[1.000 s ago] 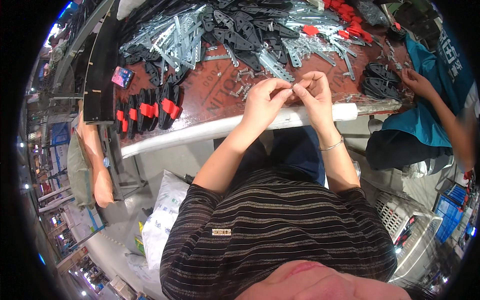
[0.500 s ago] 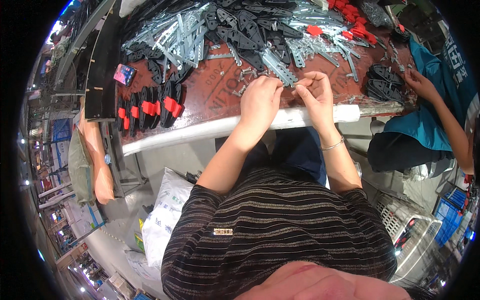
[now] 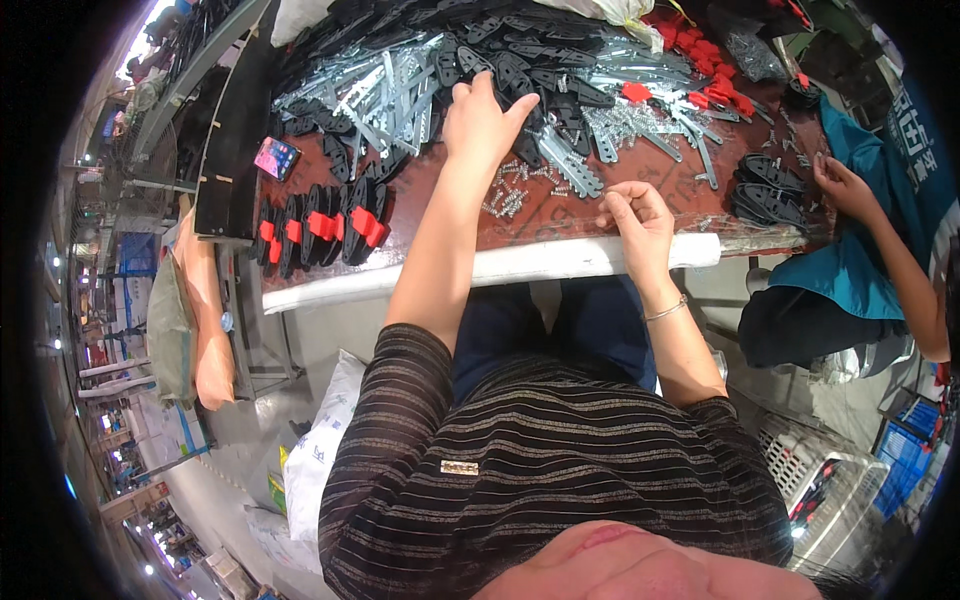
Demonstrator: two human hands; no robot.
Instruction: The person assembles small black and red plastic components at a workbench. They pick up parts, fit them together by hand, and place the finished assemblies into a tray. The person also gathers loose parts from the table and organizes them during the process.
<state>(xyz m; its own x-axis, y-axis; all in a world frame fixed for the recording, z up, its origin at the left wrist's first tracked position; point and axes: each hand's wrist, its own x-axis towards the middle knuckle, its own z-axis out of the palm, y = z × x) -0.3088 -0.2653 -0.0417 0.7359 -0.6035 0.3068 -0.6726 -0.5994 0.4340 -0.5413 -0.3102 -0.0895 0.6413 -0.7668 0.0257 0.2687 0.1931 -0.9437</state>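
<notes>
My left hand [image 3: 482, 124] reaches over the heap of black plastic parts [image 3: 512, 72], thumb and fingers apart. Its fingertips are at one long black part, and I see nothing held. Near the padded front edge of the table, my right hand [image 3: 642, 222] is curled, with the thumb against the fingers; anything in that pinch is too small to make out. Notched metal strips [image 3: 570, 165] lie just beyond the right hand. Small coil springs [image 3: 508, 192] are scattered on the reddish table top between my two hands.
Black pieces with red tabs [image 3: 325, 226] stand in a row at the left, beside a phone [image 3: 276, 158]. More metal strips [image 3: 372, 100] and red parts [image 3: 722, 92] are piled behind. At right, a co-worker's hand [image 3: 845, 188] is by stacked black parts [image 3: 768, 190].
My left hand has left the right hand's side and moved forward and left to the black heap, its fingers spreading. The right hand stays near the edge, still curled. The view has shifted slightly.
</notes>
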